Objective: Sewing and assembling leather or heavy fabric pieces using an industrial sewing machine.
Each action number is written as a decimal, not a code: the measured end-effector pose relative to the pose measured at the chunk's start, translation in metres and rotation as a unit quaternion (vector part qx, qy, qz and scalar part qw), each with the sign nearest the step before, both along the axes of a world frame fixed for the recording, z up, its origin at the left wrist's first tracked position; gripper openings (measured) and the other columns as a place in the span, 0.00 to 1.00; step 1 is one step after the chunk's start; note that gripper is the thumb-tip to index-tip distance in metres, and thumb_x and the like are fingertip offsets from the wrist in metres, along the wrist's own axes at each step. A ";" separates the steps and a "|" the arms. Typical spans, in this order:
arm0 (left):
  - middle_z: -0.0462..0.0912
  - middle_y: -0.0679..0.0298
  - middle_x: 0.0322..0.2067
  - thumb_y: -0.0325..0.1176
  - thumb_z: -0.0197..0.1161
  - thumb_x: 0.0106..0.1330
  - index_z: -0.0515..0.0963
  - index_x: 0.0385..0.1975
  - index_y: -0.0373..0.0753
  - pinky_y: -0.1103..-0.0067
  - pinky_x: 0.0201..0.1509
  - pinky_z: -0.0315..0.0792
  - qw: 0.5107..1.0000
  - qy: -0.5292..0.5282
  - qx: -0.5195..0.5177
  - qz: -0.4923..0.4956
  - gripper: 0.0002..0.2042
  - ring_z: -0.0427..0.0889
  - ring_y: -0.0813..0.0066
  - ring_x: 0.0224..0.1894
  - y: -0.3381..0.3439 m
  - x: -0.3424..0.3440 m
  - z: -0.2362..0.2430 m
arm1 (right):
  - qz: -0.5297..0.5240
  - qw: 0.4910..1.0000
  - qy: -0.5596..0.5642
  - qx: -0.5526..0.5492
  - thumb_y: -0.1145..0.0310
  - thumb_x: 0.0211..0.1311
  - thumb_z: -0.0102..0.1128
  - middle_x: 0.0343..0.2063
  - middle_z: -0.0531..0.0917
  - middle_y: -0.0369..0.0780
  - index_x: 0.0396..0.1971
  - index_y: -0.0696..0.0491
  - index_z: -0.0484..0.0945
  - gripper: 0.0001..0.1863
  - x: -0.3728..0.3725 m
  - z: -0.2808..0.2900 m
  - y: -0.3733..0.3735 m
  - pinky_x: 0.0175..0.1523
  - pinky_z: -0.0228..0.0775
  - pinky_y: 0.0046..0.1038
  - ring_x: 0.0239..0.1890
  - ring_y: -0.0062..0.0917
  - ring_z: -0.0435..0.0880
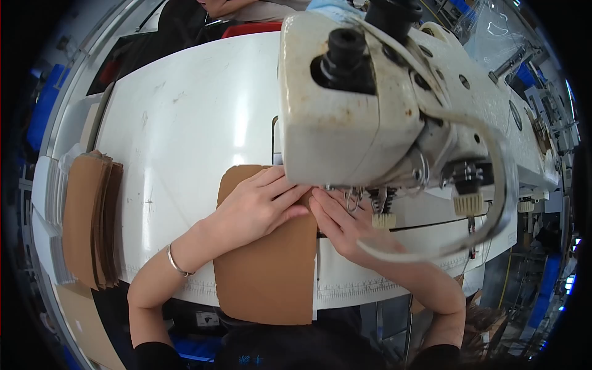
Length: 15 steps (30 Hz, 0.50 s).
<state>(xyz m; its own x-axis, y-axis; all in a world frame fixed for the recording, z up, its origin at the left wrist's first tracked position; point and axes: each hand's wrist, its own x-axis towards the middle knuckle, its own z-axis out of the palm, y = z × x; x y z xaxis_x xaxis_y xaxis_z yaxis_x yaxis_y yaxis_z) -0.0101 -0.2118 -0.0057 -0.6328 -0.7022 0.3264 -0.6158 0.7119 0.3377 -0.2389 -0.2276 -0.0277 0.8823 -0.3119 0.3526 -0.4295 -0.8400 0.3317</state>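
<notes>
A brown panel with rounded corners (265, 283), leather-like or card-like, lies on the white sewing machine table and hangs a little over its near edge. A thin white layer shows along its right side. My left hand (262, 200) rests flat on the panel, its fingers stretched toward the sewing machine head (345, 123). Close by, my right hand (345, 222) lies with extended fingers at the panel's right edge, below the head. The head covers some fingertips, and the stitching spot is hidden behind it.
At the left of the white table (179, 123) stands a stack of brown panels (89, 222), beside a pile of white sheets (49, 216). A pale hose (502, 185) loops over my right forearm. Another person's arm (225, 7) shows at the far side.
</notes>
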 end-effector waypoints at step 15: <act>0.83 0.63 0.32 0.29 0.64 0.45 0.83 0.33 0.36 0.80 0.38 0.75 0.984 0.088 -0.149 0.038 0.13 0.80 0.73 0.35 0.174 -0.021 -0.014 | 0.126 0.924 -0.287 0.219 0.77 0.42 0.63 0.30 0.77 0.40 0.36 0.63 0.80 0.16 -0.019 -0.012 0.141 0.29 0.70 0.20 0.27 0.23 0.77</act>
